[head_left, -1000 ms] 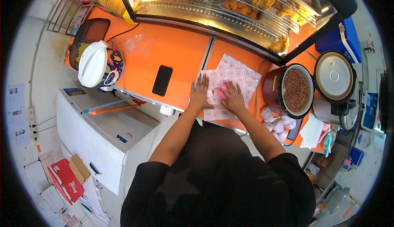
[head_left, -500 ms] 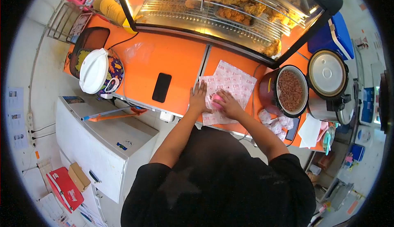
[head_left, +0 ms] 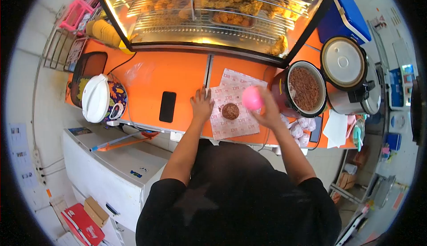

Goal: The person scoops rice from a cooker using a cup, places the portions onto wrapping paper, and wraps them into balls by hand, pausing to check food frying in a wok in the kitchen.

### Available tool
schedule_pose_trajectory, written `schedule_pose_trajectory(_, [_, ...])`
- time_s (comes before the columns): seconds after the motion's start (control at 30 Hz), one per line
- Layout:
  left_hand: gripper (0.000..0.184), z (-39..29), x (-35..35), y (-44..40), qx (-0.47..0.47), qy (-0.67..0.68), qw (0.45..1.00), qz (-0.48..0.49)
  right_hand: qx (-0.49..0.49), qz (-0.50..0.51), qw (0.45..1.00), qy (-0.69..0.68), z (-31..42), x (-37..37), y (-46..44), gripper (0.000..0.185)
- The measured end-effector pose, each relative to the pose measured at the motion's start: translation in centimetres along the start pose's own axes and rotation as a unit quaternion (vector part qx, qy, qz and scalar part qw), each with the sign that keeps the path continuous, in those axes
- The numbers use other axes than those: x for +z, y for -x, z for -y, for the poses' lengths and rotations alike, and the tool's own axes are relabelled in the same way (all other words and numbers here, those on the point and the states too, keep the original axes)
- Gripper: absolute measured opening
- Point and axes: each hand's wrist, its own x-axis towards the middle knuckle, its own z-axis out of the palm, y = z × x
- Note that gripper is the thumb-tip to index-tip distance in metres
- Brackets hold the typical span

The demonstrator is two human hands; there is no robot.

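Observation:
A round mound of brown rice [head_left: 230, 111] lies on the printed wrapping paper [head_left: 235, 129], and a second sheet shows behind it. My left hand [head_left: 202, 106] rests flat at the paper's left edge, fingers spread, holding nothing. Raised above the right side of the paper, my right hand [head_left: 269, 110] grips a pink bowl [head_left: 252, 98]. To the right stands an open cooker pot [head_left: 304, 89] full of brown rice. Several wrapped bundles [head_left: 297, 132] sit just beyond my right hand, near the counter's front edge.
A glass display case [head_left: 200, 46] with fried chicken runs along the back. A black phone [head_left: 167, 107] lies on the orange counter [head_left: 147, 81]. At the left stands a white-lidded container [head_left: 96, 98]; a second cooker with its lid raised [head_left: 343, 63] is at the right.
My right hand has lifted the pink bowl up and right off the paper, uncovering the rice mound. My left hand stays at the paper's left edge. The whole view has shifted.

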Motion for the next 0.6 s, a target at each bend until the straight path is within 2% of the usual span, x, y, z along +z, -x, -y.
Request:
schedule_pose_trajectory(0.03, [0.056, -0.2, 0.6, 0.3, 0.004, -0.001, 1.0, -0.019, -0.003, -0.052, 0.997, 0.052, 0.5, -2.9, -0.5, 0.08])
schedule_pose_trajectory(0.07, [0.054, -0.5, 1.2, 0.5, 0.007, 0.0, 0.999, -0.039, 0.034, -0.11, 0.993, 0.037, 0.3, -5.3, 0.0, 0.077])
schedule_pose_trajectory(0.13, [0.05, -1.1, 1.6, 0.8, 0.007, 0.016, 0.998, -0.059, 0.072, -0.17, 0.972, 0.148, -0.3, -10.4, 0.1, 0.073])
schedule_pose_trajectory(0.17, [0.048, -1.3, 1.4, 1.0, 0.0, 0.033, 0.998, -0.061, 0.116, -0.17, 0.966, 0.158, -1.2, -12.4, 0.7, 0.073])
schedule_pose_trajectory(0.2, [0.046, -1.4, 1.3, 0.9, -0.007, 0.048, 0.997, -0.064, 0.121, -0.156, 0.958, 0.21, -1.7, -14.4, 0.9, 0.073])
schedule_pose_trajectory(0.27, [0.042, -1.8, 0.7, 0.5, -0.048, 0.128, 0.99, -0.033, 0.115, -0.133, 0.903, 0.391, -2.5, -16.3, 1.4, 0.076])
schedule_pose_trajectory(0.3, [0.04, -2.1, 0.4, 0.2, -0.07, 0.167, 0.983, -0.018, 0.103, -0.132, 0.908, 0.385, -2.0, -16.6, 1.2, 0.075])
schedule_pose_trajectory(0.33, [0.038, -2.6, 0.0, -0.3, -0.114, 0.327, 0.938, -0.033, 0.091, -0.131, 0.912, 0.377, -1.0, -16.7, 0.8, 0.075])
schedule_pose_trajectory(0.37, [0.036, -3.3, -0.2, -0.8, -0.154, 0.477, 0.864, -0.045, 0.08, -0.128, 0.917, 0.37, -0.4, -16.5, 0.6, 0.074])
schedule_pose_trajectory(0.4, [0.034, -3.6, -0.7, -1.1, -0.191, 0.612, 0.765, -0.056, 0.068, -0.109, 0.936, 0.327, -0.1, -15.4, 0.3, 0.072])
schedule_pose_trajectory(0.5, [0.029, -4.0, -3.4, -0.6, -0.187, 0.679, 0.71, -0.011, 0.061, -0.028, 0.978, 0.195, 1.1, -10.0, -0.7, 0.063])
schedule_pose_trajectory(0.53, [0.029, -3.4, -3.0, 0.2, -0.134, 0.625, 0.769, 0.016, 0.075, 0.013, 0.986, 0.148, 1.5, -7.6, -1.2, 0.059])
schedule_pose_trajectory(0.6, [0.03, -1.1, -2.0, 2.1, -0.022, 0.5, 0.863, 0.069, 0.027, 0.045, 0.991, 0.125, 1.3, -2.1, -1.1, 0.057])
